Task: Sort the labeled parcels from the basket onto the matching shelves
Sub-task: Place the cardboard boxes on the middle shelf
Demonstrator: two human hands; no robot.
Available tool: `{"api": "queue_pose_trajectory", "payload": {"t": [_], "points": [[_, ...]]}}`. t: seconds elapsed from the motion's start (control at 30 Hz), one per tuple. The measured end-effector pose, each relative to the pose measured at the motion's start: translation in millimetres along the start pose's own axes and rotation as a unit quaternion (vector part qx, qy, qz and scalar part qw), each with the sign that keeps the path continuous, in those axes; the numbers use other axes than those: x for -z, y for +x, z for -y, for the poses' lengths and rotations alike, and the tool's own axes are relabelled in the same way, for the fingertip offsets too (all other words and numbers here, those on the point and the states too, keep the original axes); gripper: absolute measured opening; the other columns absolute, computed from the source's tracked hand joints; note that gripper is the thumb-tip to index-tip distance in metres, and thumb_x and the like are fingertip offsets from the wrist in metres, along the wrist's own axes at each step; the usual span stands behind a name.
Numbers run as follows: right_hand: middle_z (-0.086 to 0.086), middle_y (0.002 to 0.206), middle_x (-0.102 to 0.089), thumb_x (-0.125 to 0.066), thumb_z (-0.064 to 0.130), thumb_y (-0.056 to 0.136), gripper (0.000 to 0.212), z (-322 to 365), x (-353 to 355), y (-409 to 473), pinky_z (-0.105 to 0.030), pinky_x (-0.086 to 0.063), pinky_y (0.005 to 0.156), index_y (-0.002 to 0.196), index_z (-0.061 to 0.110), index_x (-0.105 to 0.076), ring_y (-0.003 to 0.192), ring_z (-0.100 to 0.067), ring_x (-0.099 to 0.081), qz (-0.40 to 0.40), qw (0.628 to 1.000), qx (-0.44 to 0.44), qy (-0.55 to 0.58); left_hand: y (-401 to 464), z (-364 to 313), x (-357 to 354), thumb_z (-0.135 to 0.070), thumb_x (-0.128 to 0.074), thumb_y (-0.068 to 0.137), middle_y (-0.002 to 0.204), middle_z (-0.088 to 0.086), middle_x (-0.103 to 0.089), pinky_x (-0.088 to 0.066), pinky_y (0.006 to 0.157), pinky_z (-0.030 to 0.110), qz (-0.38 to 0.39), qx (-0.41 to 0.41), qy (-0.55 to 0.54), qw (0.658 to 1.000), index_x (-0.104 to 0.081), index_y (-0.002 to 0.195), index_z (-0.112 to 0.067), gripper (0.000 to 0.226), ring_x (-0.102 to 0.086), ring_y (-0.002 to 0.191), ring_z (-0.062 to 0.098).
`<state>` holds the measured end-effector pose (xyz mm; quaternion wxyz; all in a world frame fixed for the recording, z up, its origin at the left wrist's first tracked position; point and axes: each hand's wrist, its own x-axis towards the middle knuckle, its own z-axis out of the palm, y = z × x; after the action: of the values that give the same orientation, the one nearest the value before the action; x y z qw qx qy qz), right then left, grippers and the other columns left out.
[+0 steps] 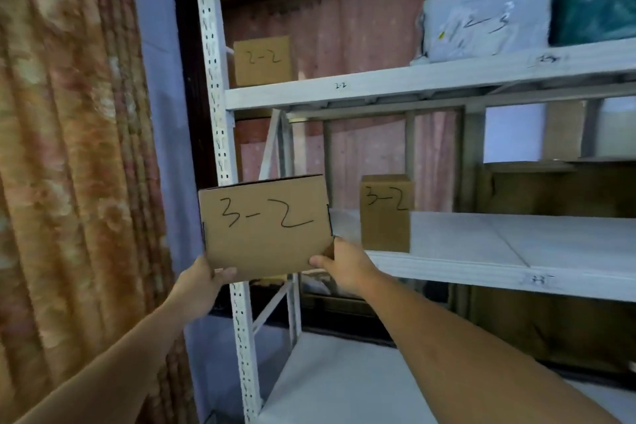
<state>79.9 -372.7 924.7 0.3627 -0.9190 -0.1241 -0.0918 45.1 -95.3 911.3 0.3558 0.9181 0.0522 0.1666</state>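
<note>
Both hands hold up a cardboard parcel (265, 227) marked "3-2" before a white metal rack (220, 134) — the left hand (203, 280) grips its lower left corner with the thumb on the front face, the right hand (339, 265) clasps the lower right corner. On the shelf (499, 272) just right of it stands a second "3-2" box (385, 213); the shelf above (344, 88) carries a "2-2" box (262, 60) and a grey mailer (481, 24).

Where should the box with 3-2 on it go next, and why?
Probably forward and a little right, onto the lower shelf. Both hands, left hand and right hand, hold the 3-2 box just before it, and another box marked 3-2 already stands there.
</note>
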Motion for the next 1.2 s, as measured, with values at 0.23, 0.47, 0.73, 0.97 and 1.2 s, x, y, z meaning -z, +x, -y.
{"api": "queue_pose_trajectory", "payload": {"t": [0.23, 0.47, 0.73, 0.97, 1.2], "points": [[-0.003, 0.120, -0.064, -0.063, 0.045, 0.097, 0.041, -93.9, 112.4, -69.7, -0.037, -0.050, 0.097, 0.125, 0.017, -0.055, 0.106, -0.022, -0.061, -0.058, 0.994, -0.089, -0.021, -25.1, -113.2, -98.1, -0.035, -0.059, 0.100, 0.136, 0.005, -0.060, -0.045, 0.101, 0.041, 0.067, -0.094, -0.059, 0.992, -0.043, 0.144, -0.015, 0.051, -0.056, 0.121, 0.027], [0.000, 0.120, -0.064, -0.061, 0.045, 0.098, 0.041, -192.2, 218.6, -154.1, -0.035, -0.051, 0.097, 0.130, 0.022, -0.054, 0.103, -0.018, -0.061, -0.102, 0.981, -0.158, -0.048, -82.1, -226.1, -202.6, -0.038, -0.058, 0.100, 0.128, 0.007, -0.063, -0.046, 0.099, 0.040, 0.124, -0.136, -0.074, 0.980, -0.048, 0.132, -0.012, 0.042, -0.059, 0.111, 0.026], [-0.002, 0.123, -0.064, -0.060, 0.049, 0.097, 0.048, -263.8, 310.4, -245.6, -0.031, -0.049, 0.091, 0.133, 0.018, -0.053, 0.102, -0.017, -0.059, -0.134, 0.967, -0.196, -0.094, -145.4, -323.6, -281.4, -0.046, -0.055, 0.100, 0.129, 0.003, -0.059, -0.042, 0.095, 0.037, 0.190, -0.161, -0.088, 0.964, -0.047, 0.133, -0.014, 0.046, -0.055, 0.121, 0.025], [0.003, 0.096, -0.062, -0.062, 0.055, 0.094, 0.045, -288.5, 351.4, -300.3, -0.027, -0.046, 0.069, 0.116, 0.016, -0.055, 0.082, -0.012, -0.059, -0.168, 0.946, -0.237, -0.144, -179.0, -371.1, -319.2, -0.051, -0.060, 0.096, 0.126, 0.004, -0.063, -0.049, 0.097, 0.041, 0.199, -0.186, -0.100, 0.957, -0.049, 0.130, -0.013, 0.052, -0.059, 0.113, 0.025], [0.000, 0.094, -0.067, -0.065, 0.052, 0.092, 0.040, -326.3, 349.8, -322.3, -0.037, -0.056, 0.084, 0.106, 0.014, -0.064, 0.086, -0.018, -0.064, -0.169, 0.921, -0.301, -0.181, -209.3, -379.0, -352.3, -0.047, -0.066, 0.093, 0.129, -0.002, -0.066, -0.043, 0.101, 0.036, 0.223, -0.174, -0.137, 0.949, -0.056, 0.131, -0.018, 0.049, -0.058, 0.119, 0.018]]}}
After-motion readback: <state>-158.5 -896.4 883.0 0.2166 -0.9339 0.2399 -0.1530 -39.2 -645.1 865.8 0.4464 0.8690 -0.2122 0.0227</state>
